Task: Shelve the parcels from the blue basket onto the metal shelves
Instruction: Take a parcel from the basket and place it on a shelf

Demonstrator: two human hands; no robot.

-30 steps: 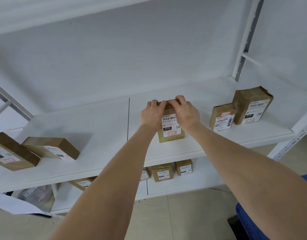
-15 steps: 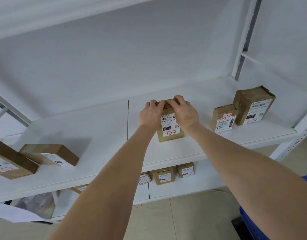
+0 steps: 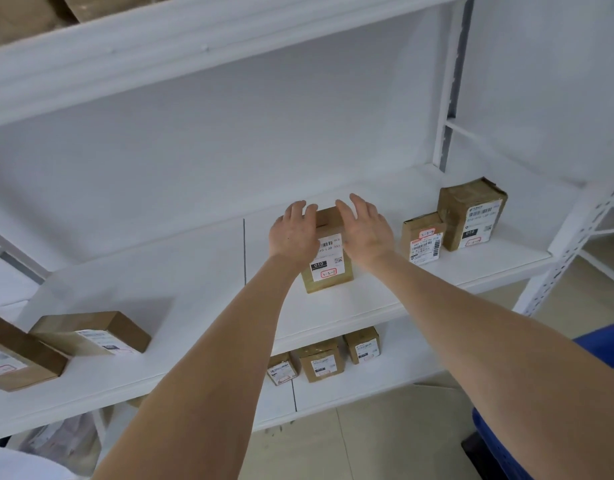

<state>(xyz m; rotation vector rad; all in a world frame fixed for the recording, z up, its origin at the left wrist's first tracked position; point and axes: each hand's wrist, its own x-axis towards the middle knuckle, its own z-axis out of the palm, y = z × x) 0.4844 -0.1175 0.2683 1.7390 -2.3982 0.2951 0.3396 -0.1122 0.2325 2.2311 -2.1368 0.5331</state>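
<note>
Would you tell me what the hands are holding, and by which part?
Nothing is gripped: the left hand and right hand flank the top of the standing parcel with fingers straight.

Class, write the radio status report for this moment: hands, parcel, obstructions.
Left hand and right hand open, either side of brown cardboard parcel. Parcel upright on white metal shelf. Smaller taped parcel clear to its right.

"010" — on the middle parcel [image 3: 329, 271] and far-right parcel [image 3: 471, 216].
</note>
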